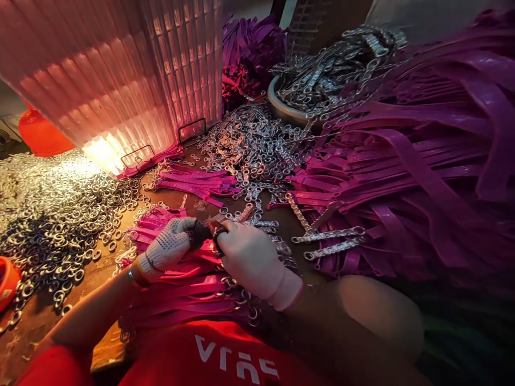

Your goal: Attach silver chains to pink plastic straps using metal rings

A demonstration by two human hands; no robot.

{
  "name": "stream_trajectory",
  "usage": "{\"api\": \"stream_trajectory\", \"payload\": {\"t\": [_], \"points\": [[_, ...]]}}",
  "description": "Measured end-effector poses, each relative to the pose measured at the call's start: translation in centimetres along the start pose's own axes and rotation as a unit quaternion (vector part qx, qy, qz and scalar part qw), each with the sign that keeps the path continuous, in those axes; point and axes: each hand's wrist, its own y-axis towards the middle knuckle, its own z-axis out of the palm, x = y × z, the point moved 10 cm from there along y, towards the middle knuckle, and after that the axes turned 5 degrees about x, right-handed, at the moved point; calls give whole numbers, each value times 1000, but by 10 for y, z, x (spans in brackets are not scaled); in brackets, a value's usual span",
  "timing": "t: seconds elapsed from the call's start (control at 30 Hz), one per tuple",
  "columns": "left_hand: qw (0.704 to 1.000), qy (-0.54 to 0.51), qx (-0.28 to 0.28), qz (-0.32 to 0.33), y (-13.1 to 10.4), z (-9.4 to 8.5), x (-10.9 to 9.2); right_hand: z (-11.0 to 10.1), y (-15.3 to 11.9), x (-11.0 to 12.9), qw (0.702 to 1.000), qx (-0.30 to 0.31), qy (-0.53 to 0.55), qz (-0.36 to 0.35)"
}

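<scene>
My left hand (171,244) wears a white dotted work glove with dark fingertips, its fingers pinched together. Beside it, my right hand (251,254), in a pale glove, is closed with its dark fingertips against the left ones. Whatever is between them is hidden by the fingers. Under both hands lies a stack of purple straps (181,297), with metal rings showing at their ends. Just beyond, a smaller bundle of purple straps (197,181) lies flat. Short chain lengths (333,235) rest to the right of my right hand.
Loose metal rings (68,230) are heaped at left, near an orange container (8,281). Chain pieces (249,142) are piled at the back, before a chain-filled basin (277,104). Purple straps (402,161) mound at right. A ribbed translucent panel (120,69) stands by a bright light.
</scene>
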Motion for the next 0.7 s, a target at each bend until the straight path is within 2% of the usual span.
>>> {"api": "stream_trajectory", "payload": {"t": [0.1, 0.2, 0.27, 0.37, 0.47, 0.6, 0.7], "points": [[985, 161, -21, 55, -6, 4, -14, 3, -2, 3, 999, 37, -37, -2], [960, 262, -15, 93, -10, 13, -13, 10, -2, 1, 996, 84, -19, 7], [962, 257, 1, 92, -9, 15, -4, 16, -2, 0, 993, 113, 9, 16], [982, 177, 29, 62, -6, 13, 12, 22, -2, -5, 987, 145, 57, 42], [991, 125, 11, 52, -8, 6, 16, 23, -2, -5, 980, 172, 93, 47], [978, 198, -12, 65, -16, 7, 16, 31, -3, -8, 968, 225, 92, 62], [958, 272, -11, 90, -18, 14, 15, 36, -4, -5, 968, 237, 70, 49]]}}
